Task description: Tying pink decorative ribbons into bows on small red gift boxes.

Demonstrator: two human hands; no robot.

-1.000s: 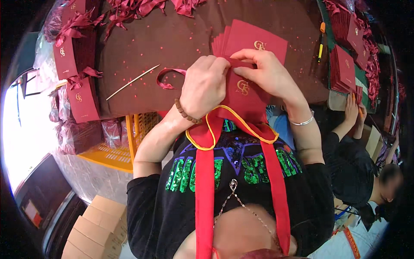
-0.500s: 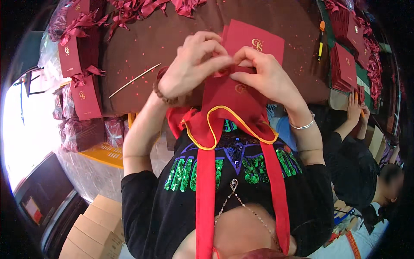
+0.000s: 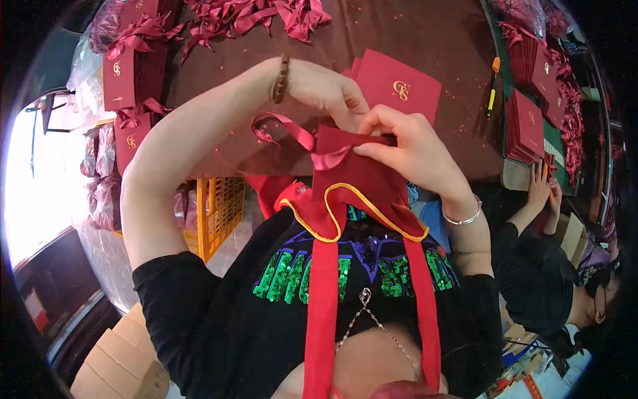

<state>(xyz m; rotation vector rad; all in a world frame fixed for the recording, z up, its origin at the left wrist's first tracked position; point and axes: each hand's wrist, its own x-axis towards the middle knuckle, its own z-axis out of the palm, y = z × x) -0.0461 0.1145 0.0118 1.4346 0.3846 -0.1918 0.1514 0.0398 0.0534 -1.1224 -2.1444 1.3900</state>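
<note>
Both my hands meet over a dark red card [image 3: 362, 169] at the near edge of a brown table [image 3: 425, 40]. My left hand [image 3: 325, 90], a bead bracelet on its wrist, pinches a shiny red ribbon [image 3: 286, 133] that loops out to the left of the card. My right hand [image 3: 412, 146], with a silver bangle on its wrist, grips the card's top edge and the ribbon's end. Just behind my hands lies a stack of red cards with gold emblems [image 3: 399, 83].
Heaps of red ribbon [image 3: 246, 16] lie at the table's far side. Finished red cards with bows [image 3: 129, 73] pile up at the left. A yellow crate [image 3: 216, 213] stands under the table. At the right a co-worker [image 3: 545, 193] handles more red cards [image 3: 528, 123], beside an orange tool [image 3: 492, 86].
My left forearm has risen and swung across the table. The ribbon, earlier lying on the table, is now pulled through at the card's top, its loop hanging left.
</note>
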